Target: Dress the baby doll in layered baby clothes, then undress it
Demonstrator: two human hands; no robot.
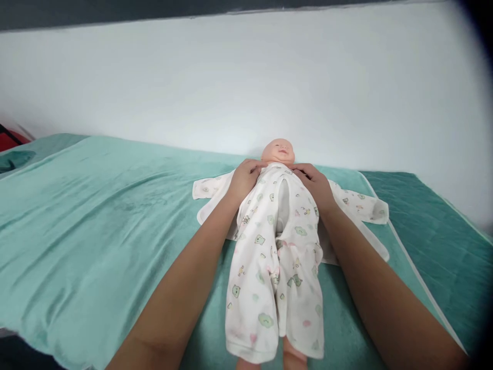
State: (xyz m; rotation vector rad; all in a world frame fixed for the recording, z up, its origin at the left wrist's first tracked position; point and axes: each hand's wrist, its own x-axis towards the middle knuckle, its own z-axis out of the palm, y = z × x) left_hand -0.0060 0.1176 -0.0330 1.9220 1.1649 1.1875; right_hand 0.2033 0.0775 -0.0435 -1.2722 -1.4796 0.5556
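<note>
A baby doll lies on its back, its head toward the wall and its bare feet toward me. White split-crotch baby pants with small green and pink prints cover its body up to the chest. Under the doll a matching baby shirt is spread open, with a sleeve out to each side. My left hand is closed on the left edge of the pants' top, just below the doll's neck. Across from it, my right hand grips the right edge of the top. Some fingertips are hidden by the cloth and hands.
A light green blanket with soft creases covers the bed. Darker green bedding shows on the right. Behind the doll's head rises a white wall. Part of a red object appears at the far left edge.
</note>
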